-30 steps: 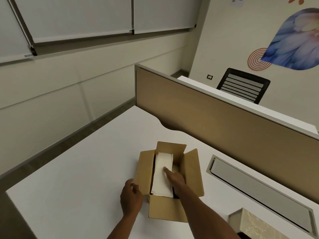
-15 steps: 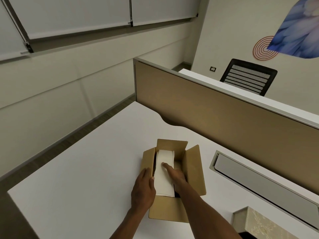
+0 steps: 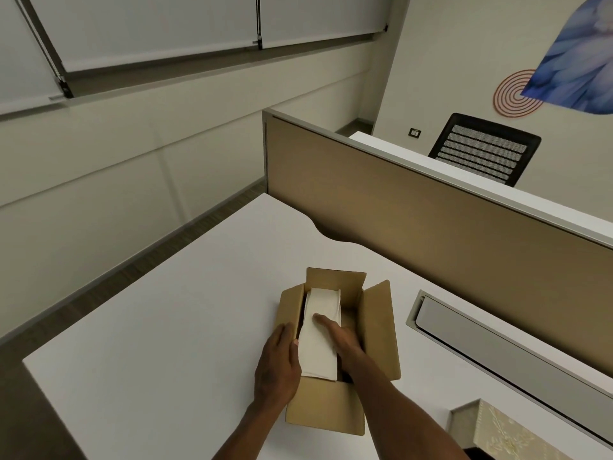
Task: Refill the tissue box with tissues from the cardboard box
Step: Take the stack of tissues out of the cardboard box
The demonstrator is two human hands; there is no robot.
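Head view: the open carton [image 3: 335,406] sits on the bench [image 3: 166,327], a white tissue stack [image 3: 320,340] inside. Left hand [image 3: 277,370] and right hand [image 3: 341,336] press its two sides, a loose grip not yet closed. The tissue box [image 3: 504,433] waits well apart, lower right. Risk: soft sheets may sag, fan out, or snag the flaps when lifted.

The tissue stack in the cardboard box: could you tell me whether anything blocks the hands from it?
Nothing visible does: the cardboard box flaps are open, and the left hand and right hand already touch the tissue stack.
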